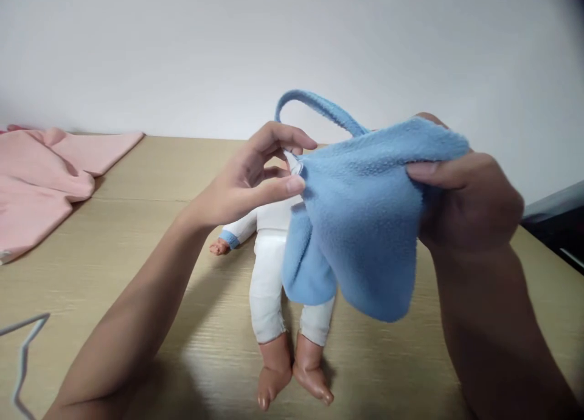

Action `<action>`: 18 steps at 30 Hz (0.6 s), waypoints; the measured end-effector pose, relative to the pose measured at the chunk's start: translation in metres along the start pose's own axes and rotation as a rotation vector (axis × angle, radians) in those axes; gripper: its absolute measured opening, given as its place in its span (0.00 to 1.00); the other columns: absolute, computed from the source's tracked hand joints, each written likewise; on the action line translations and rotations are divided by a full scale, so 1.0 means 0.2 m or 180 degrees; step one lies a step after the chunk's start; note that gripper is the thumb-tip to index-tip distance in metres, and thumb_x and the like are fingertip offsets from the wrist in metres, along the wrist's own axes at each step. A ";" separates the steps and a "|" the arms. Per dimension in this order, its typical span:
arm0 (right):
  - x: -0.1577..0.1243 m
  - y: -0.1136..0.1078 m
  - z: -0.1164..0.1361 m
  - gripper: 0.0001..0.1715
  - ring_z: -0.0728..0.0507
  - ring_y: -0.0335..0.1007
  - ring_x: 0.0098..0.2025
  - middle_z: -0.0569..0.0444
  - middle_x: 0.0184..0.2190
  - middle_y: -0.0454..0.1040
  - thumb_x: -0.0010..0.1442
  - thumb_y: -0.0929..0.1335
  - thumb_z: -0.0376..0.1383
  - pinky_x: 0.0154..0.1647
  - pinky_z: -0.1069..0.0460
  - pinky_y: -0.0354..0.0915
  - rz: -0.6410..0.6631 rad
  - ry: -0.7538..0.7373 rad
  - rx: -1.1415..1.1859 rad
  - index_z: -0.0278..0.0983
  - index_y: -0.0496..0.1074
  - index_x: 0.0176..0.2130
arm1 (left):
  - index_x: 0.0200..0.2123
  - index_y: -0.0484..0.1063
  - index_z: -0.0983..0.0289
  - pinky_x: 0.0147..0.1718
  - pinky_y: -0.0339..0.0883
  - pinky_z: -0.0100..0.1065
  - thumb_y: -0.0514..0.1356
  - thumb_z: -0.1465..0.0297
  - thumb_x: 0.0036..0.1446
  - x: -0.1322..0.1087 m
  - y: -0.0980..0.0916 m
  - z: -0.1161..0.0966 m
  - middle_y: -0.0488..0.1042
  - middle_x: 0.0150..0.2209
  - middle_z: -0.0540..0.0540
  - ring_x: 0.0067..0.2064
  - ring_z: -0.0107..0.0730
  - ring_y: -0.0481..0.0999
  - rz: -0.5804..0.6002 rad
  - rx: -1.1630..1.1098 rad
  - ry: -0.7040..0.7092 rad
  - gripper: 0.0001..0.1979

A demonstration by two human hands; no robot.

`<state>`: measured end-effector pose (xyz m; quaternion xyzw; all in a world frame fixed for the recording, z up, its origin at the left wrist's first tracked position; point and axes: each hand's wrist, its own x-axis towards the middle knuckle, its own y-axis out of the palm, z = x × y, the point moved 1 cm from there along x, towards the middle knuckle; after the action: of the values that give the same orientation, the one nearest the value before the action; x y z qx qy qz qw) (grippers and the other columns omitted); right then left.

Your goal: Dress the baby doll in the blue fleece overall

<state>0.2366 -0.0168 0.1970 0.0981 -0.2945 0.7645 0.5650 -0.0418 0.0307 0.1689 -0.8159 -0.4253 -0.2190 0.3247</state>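
Observation:
I hold a light blue fleece garment (365,219) up in front of me, above a doll. My left hand (255,177) pinches its left edge between thumb and fingers. My right hand (465,195) is closed on its right edge, with the thumb on top. A blue strap loop (314,107) rises from the garment's top. The baby doll (269,286) lies on its back on the wooden table (137,225), in white leggings and a white top with a blue cuff. Its bare feet point toward me. The garment hides its head and chest.
Pink cloth (45,177) lies bunched at the table's far left. Part of a thin wire hanger (22,347) shows at the near left edge. A dark object (561,219) sits at the right edge. A white wall stands behind the table.

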 end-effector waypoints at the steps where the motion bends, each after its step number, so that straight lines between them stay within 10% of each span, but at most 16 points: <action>1: 0.01 0.01 -0.01 0.20 0.35 0.67 0.35 0.54 0.30 0.61 0.66 0.73 0.54 0.37 0.39 0.68 -0.0122 0.0024 0.0168 0.47 0.63 0.37 | 0.59 0.77 0.55 0.56 0.81 0.41 0.73 0.54 0.71 0.00 0.00 0.02 0.78 0.61 0.59 0.61 0.45 0.80 -0.0128 0.0079 -0.0039 0.20; 8: 0.02 0.03 -0.07 0.19 0.46 0.59 0.29 0.60 0.33 0.67 0.60 0.81 0.43 0.30 0.49 0.62 0.0312 0.0452 0.0902 0.46 0.75 0.45 | 0.50 0.82 0.55 0.63 0.76 0.53 0.75 0.62 0.69 0.01 0.04 0.02 0.82 0.50 0.57 0.55 0.46 0.81 -0.0111 0.0638 0.0336 0.10; 18: -0.03 0.23 -0.02 0.21 0.37 0.80 0.53 0.53 0.54 0.79 0.68 0.76 0.31 0.62 0.39 0.77 -0.0327 -0.0432 -0.0891 0.46 0.73 0.56 | 0.63 0.77 0.53 0.70 0.75 0.56 0.68 0.55 0.74 -0.01 0.00 -0.09 0.78 0.65 0.58 0.68 0.52 0.78 0.0741 0.0747 -0.0528 0.19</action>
<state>0.1980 -0.0278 0.1747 0.0848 -0.4302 0.6777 0.5903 -0.0447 0.0180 0.1804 -0.8314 -0.3760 -0.0609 0.4046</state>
